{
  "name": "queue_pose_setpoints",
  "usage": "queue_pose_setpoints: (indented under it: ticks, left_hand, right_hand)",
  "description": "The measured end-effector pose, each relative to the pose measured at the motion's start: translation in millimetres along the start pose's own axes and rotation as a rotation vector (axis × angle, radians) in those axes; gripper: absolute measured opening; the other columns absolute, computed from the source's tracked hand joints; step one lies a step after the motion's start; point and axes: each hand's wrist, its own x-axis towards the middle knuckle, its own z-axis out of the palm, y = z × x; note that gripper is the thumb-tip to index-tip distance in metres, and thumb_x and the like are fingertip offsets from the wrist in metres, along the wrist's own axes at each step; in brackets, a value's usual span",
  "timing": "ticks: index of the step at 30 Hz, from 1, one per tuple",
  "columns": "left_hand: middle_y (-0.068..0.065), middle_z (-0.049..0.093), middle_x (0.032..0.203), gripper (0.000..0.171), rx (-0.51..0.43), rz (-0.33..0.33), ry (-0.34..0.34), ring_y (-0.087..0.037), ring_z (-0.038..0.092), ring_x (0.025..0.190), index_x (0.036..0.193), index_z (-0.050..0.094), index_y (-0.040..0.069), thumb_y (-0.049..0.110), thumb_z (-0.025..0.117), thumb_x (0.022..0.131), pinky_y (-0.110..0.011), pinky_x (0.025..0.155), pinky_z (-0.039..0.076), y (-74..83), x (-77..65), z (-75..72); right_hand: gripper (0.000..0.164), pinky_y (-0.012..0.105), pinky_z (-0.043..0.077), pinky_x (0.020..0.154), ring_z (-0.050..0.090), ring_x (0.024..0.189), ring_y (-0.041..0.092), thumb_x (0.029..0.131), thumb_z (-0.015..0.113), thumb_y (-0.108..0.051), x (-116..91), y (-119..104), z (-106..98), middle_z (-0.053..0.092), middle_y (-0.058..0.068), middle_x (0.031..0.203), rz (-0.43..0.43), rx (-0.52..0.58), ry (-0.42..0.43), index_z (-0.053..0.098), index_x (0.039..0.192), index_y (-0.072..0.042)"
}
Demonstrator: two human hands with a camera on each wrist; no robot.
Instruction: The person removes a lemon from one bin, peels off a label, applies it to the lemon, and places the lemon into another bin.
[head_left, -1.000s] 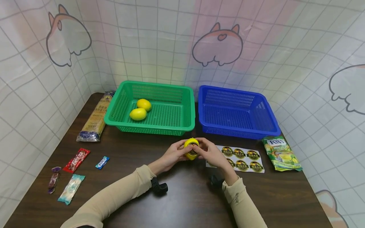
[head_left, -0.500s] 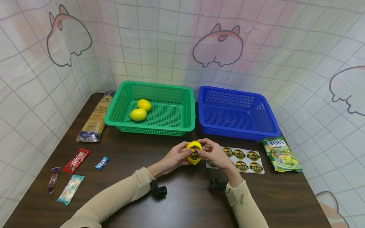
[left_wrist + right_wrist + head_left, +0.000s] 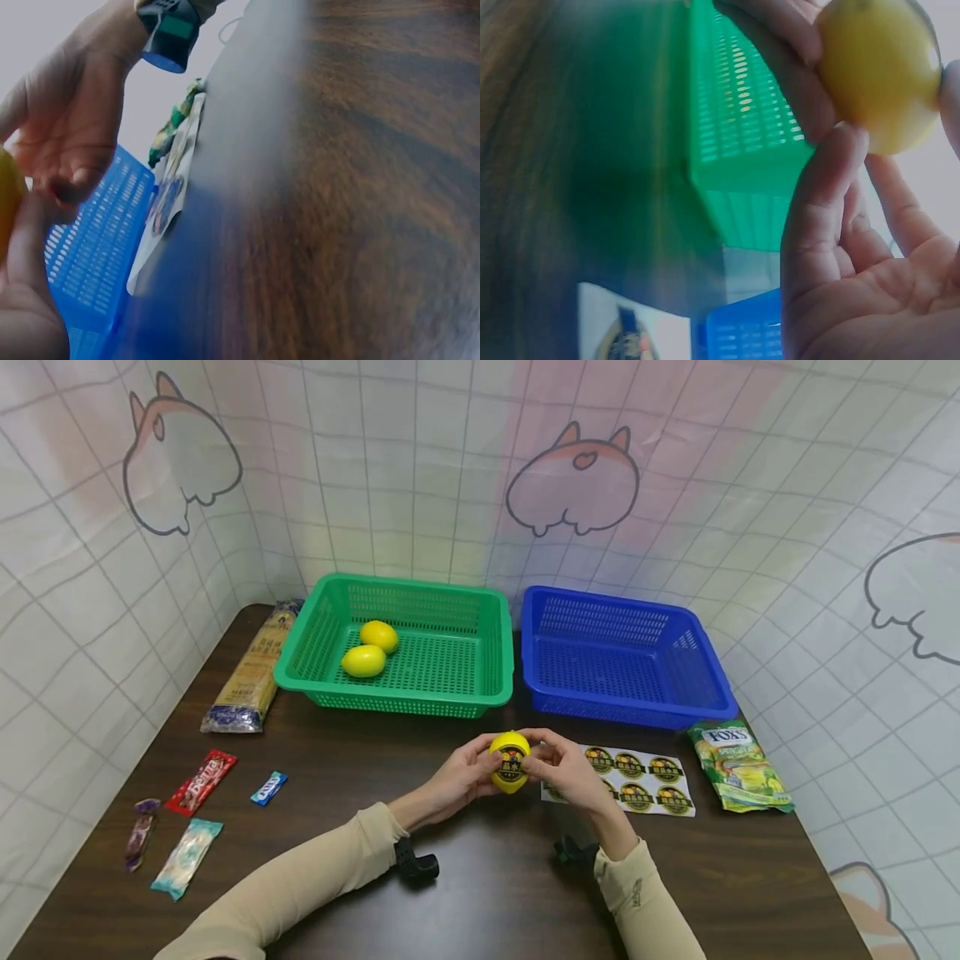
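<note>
A yellow lemon is held up over the middle of the table, its round black-and-gold sticker facing the head camera. My left hand grips the lemon from the left side, thumb at the sticker's left edge. From the other side my right hand pinches it, with the thumb by the sticker's right edge and the fingers partly hidden behind. In the right wrist view the back of the lemon shows between the fingertips of both hands. A white sheet of matching stickers lies partly behind my right hand.
Two lemons lie in a green basket at the back; a blue basket stands beside it. Noodles in a long packet and several small wrapped snacks lie left. A green FOX'S bag lies right.
Both thumbs have moved apart off the sticker's middle, so more of its face shows. The lemon has shifted slightly right and nearer; over the last half second it stays almost still.
</note>
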Motion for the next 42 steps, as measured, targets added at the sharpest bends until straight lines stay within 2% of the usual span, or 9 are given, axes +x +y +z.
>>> queue_pose_setpoints:
  ticks: [6,10,14,19,25,30,36,38,42]
  left_hand:
    - [-0.015,0.047,0.151,0.058,0.067,-0.014,0.103,-0.013,0.061,0.115,0.148,0.040,0.016,0.031,0.064,0.098,-0.032,0.097,0.057,-6.4,10.9,1.2]
    - [-0.014,0.047,0.151,0.058,0.037,-0.050,0.127,-0.013,0.060,0.115,0.148,0.040,0.015,0.027,0.066,0.097,-0.030,0.097,0.057,-10.7,11.9,0.2]
    - [-0.015,0.045,0.152,0.060,-0.028,-0.093,0.103,-0.013,0.062,0.113,0.148,0.038,0.013,0.025,0.066,0.096,-0.031,0.099,0.057,-13.2,10.2,-0.3]
    - [-0.018,0.047,0.150,0.063,-0.033,-0.125,0.083,-0.014,0.066,0.106,0.147,0.037,0.009,0.029,0.068,0.095,-0.035,0.100,0.056,-14.5,9.1,0.2]
    - [-0.020,0.046,0.151,0.059,-0.020,-0.153,0.060,-0.014,0.067,0.107,0.148,0.034,0.010,0.031,0.060,0.100,-0.042,0.106,0.052,-15.7,8.4,-0.8]
    - [-0.020,0.043,0.152,0.057,-0.029,-0.163,0.068,-0.017,0.064,0.118,0.151,0.032,0.010,0.036,0.052,0.103,-0.037,0.107,0.052,-14.6,8.2,-4.9]
    - [-0.020,0.044,0.154,0.061,-0.077,-0.155,0.104,-0.022,0.060,0.131,0.149,0.038,0.005,0.040,0.053,0.102,-0.021,0.095,0.056,-11.5,12.6,-9.5]
    - [-0.021,0.044,0.154,0.062,-0.096,-0.144,0.117,-0.018,0.061,0.128,0.149,0.039,0.003,0.041,0.054,0.102,-0.020,0.095,0.056,-11.1,15.5,-9.5]
    - [-0.022,0.045,0.153,0.061,-0.143,-0.109,0.161,-0.009,0.066,0.119,0.148,0.040,-0.001,0.038,0.053,0.103,-0.020,0.097,0.054,-9.7,24.2,-6.9]
  right_hand:
    - [0.049,0.031,0.057,0.085,0.064,0.101,0.015,0.099,0.062,-0.020,-1.1,3.1,0.3,0.065,0.018,0.123,0.029,-0.059,0.014,0.047,0.144,-0.009]
    - [0.055,0.026,0.054,0.088,0.061,0.106,0.020,0.095,0.067,-0.023,-2.0,5.5,3.1,0.062,0.023,0.128,0.049,-0.126,0.011,0.046,0.144,-0.011]
    - [0.058,0.025,0.055,0.087,0.063,0.109,0.024,0.092,0.071,-0.021,-1.9,8.3,3.8,0.060,0.021,0.130,0.074,-0.134,-0.001,0.046,0.143,-0.010]
    - [0.063,0.023,0.056,0.087,0.062,0.115,0.026,0.092,0.072,-0.020,0.6,11.6,1.4,0.054,0.023,0.138,0.065,-0.104,-0.073,0.043,0.146,-0.005]
    - [0.069,0.025,0.059,0.085,0.065,0.109,0.016,0.093,0.070,-0.020,2.0,7.3,-2.6,0.054,0.028,0.137,0.108,-0.025,-0.130,0.037,0.149,0.001]
    - [0.066,0.029,0.060,0.085,0.066,0.104,0.012,0.093,0.070,-0.020,5.1,-2.9,-10.4,0.058,0.029,0.132,0.131,-0.020,-0.105,0.038,0.148,-0.001]
    - [0.061,0.046,0.059,0.091,0.068,0.101,0.013,0.094,0.068,-0.023,11.8,-23.3,-31.6,0.061,0.023,0.128,0.145,-0.062,-0.033,0.042,0.148,-0.011]
    - [0.061,0.044,0.059,0.093,0.068,0.102,0.013,0.095,0.067,-0.023,15.8,-33.0,-41.0,0.061,0.018,0.127,0.139,-0.065,-0.020,0.041,0.148,-0.012]
    - [0.059,0.030,0.060,0.089,0.067,0.102,0.010,0.097,0.064,-0.022,25.0,-58.6,-61.5,0.061,0.007,0.121,0.116,-0.034,0.022,0.039,0.150,-0.012]
